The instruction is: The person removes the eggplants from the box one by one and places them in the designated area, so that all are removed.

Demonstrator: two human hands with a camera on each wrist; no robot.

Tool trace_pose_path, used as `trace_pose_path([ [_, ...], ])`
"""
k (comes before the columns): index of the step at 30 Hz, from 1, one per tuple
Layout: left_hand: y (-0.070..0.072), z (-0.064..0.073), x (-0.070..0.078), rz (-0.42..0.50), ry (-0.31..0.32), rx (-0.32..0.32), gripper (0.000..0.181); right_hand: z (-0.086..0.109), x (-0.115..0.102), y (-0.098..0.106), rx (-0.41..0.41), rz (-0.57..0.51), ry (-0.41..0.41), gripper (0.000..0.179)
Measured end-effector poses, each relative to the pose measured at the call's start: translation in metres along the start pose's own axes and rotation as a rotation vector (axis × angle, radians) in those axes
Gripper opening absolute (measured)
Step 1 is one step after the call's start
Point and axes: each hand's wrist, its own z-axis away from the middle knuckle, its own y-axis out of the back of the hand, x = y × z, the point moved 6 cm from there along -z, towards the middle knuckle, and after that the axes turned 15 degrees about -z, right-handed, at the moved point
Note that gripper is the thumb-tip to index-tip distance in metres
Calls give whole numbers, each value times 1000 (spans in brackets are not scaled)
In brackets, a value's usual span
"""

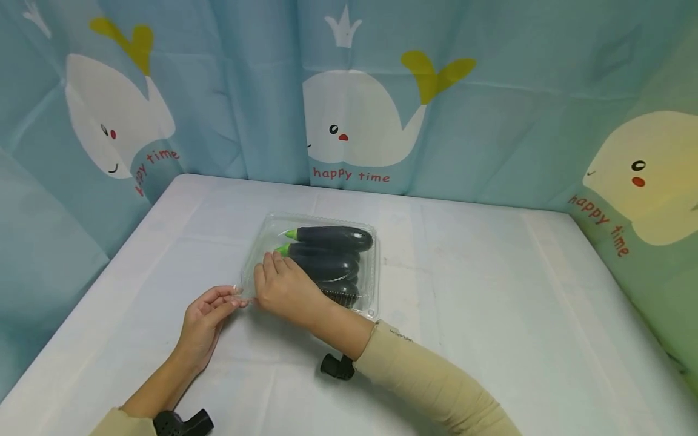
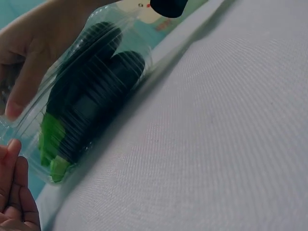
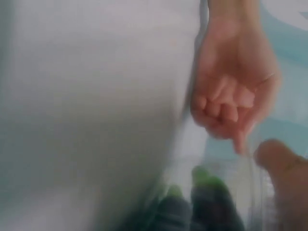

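A clear plastic clamshell box [image 1: 263,233] lies on the white table, with several dark eggplants [image 1: 332,239] with green stem ends inside it. At the box's near left corner, my left hand [image 1: 204,324] pinches the thin plastic edge between thumb and fingertips. My right hand [image 1: 289,287] reaches across the box's front and grips its left rim, fingers bent over the lid. In the left wrist view, the right thumb [image 2: 21,96] lies along the rim, just above the left fingertips [image 2: 14,146]. The right wrist view is blurred; the right hand's other fingers are hidden there.
The white-covered table [image 1: 491,303] extends to the right of the box and in front of it. A blue curtain [image 1: 262,91] with printed whales hangs behind and at the sides. Black wrist cameras [image 1: 337,367] sit below both forearms.
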Motion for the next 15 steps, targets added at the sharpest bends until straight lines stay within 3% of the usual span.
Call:
trace_pose_path([
  [4, 1, 2, -1, 5, 7, 8, 14, 4, -2, 3, -10, -54, 4, 26],
  [7, 1, 2, -2, 7, 17, 14, 15, 11, 2, 9, -102, -108, -20, 31],
  [11, 0, 1, -4, 1, 25, 6, 14, 29, 14, 18, -251, -211, -112, 43],
  [15, 0, -1, -2, -3, 18, -3, 13, 44, 23, 23, -282, -291, -150, 53],
])
